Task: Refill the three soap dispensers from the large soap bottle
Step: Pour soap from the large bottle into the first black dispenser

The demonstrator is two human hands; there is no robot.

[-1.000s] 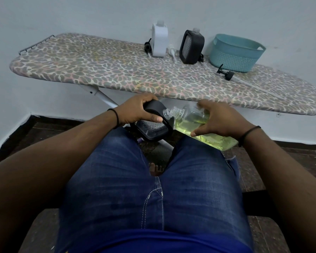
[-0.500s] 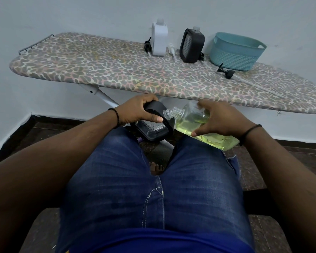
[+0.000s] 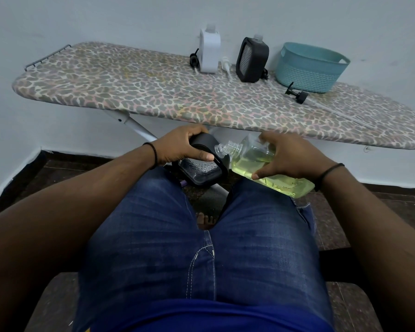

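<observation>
A black soap dispenser is being held over the knees by the left hand, the fingers being curled over its top and the thumb being pressed along its near side, so the left grip is closed around it. The large soap bottle is being gripped by the right hand, the fingers being spread over its upper face and the thumb being pressed on its near edge. The bottle is being tilted almost flat, its open threaded neck being pointed left and brought right against the top of the held dispenser. Yellow-green soap is being seen lying along the lower side of the bottle; whether any is flowing cannot be told.

Behind the hands an ironing board with a spotted cover is being used as the desk. At its far edge, against the wall, a white dispenser and a second black dispenser are being kept upright, side by side but apart, both with uncapped necks. A black pump head is lying just left of the white dispenser, and a white pump head is lying between the two. A teal basket is sitting to the right of them, with another black pump lying just in front of it. Blue jeans are being worn.
</observation>
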